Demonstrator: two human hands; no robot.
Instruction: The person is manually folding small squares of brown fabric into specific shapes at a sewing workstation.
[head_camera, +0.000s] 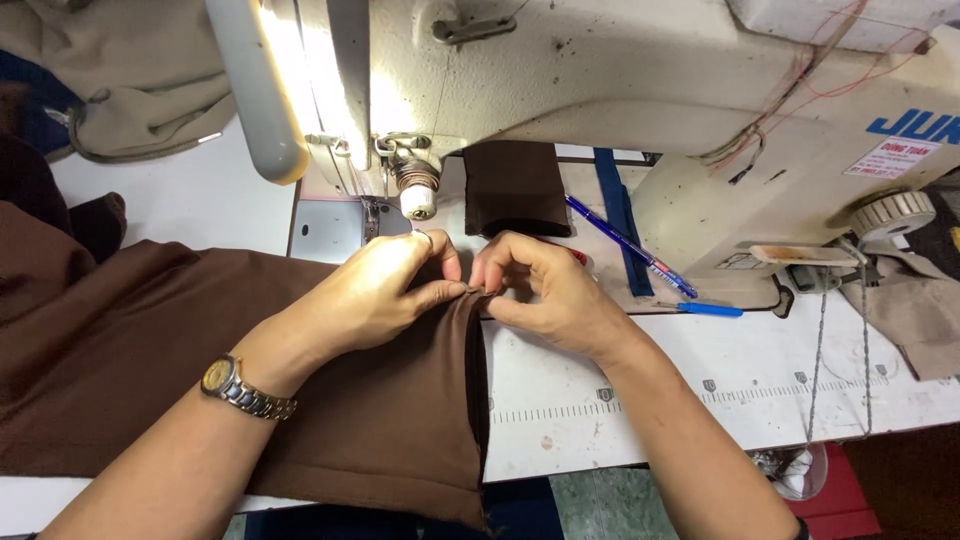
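Pinching the folded edge of the brown woven cloth (380, 420), left hand (385, 290) and right hand (545, 290) meet just before the cream sewing machine (640, 90); a blue pen (630, 245) lies behind.

Needle and presser foot lost in lamp glare, sewing machine (640, 90) cut off at top, brown fabric (130, 350) running past left edge (pinched edge hidden by fingertips (455, 290)), folded brown piece (515, 190) partly under machine arm.

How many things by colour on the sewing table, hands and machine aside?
Brown: 2, the cloth pinched by left hand and right hand, and a folded piece.
Blue: 3, pen, strip, small tool.
Beige: 2, cloth far left, cloth far right.
Total: 7
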